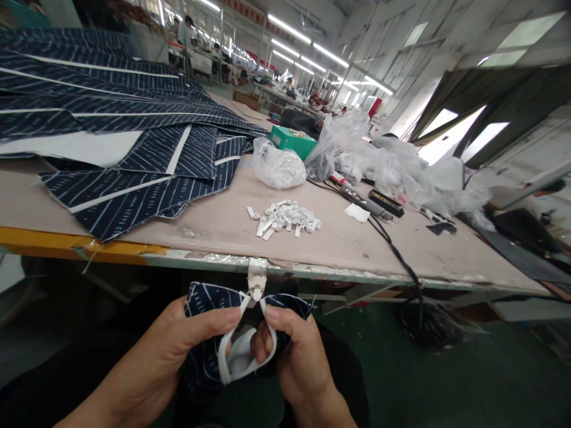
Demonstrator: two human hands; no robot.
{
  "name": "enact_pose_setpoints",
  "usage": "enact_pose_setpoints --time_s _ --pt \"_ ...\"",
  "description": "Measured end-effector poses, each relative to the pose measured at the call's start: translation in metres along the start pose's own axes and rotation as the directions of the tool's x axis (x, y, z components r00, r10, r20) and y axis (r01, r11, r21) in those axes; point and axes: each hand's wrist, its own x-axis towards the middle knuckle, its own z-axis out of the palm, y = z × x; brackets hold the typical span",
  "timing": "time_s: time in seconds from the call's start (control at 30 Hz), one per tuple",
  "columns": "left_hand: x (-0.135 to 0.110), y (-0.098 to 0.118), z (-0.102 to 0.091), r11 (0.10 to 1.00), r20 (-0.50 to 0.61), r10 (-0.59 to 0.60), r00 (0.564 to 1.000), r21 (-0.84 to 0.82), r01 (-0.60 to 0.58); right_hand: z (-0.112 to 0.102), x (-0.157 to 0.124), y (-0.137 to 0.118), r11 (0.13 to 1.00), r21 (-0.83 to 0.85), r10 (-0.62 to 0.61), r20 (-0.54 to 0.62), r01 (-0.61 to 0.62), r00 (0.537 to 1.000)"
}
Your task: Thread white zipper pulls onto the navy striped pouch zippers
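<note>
Cloth (209, 297) of dark navy, printed with pale lettering and dotted lines, is held in both hands just below the near edge of the worktable (334, 257). The left hand (178, 339) grips it on one side, thumb pressed flat on top; the right hand (306, 351) pinches the other side in the same way, with some fingertips showing through the gap between. White edging (225, 359) runs around that gap — a rounded opening that narrows towards a small white piece (256, 294) at the end of a pale bracket (257, 274) fixed to the table's edge. Whether the edging passes into the white piece is too small to tell. On the tabletop, directly beyond the bracket, lies a loose pile of small white parts (288, 219). Stacked panels (156, 196) of similar navy print, crossed by white strips, spread over the left of the table. Behind the pile sit a crumpled clear bag (279, 166) and a green box (293, 141) — and farther right, a heap of clear plastic (383, 163) near a dark cable (397, 252).
</note>
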Motion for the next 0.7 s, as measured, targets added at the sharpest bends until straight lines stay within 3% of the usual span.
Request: enact_pose_setpoints --time_s 0.1,0.33,0.7 --pt "0.003 -0.003 -0.003 0.999 -0.019 -0.024 1.0 0.029 0.024 -0.001 0.002 0.0 1.0 0.015 0.01 -0.007 -0.01 1.0" --pt "0.012 -0.016 -0.01 0.999 0.061 0.0 0.998 0.033 -0.002 -0.002 0.003 0.0 0.999 0.027 0.017 0.035 -0.018 0.999" --pt "0.005 -0.006 -0.006 0.996 0.09 0.034 0.995 0.076 -0.04 -0.001 0.005 -0.003 0.998 0.041 0.04 0.02 -0.041 0.999"
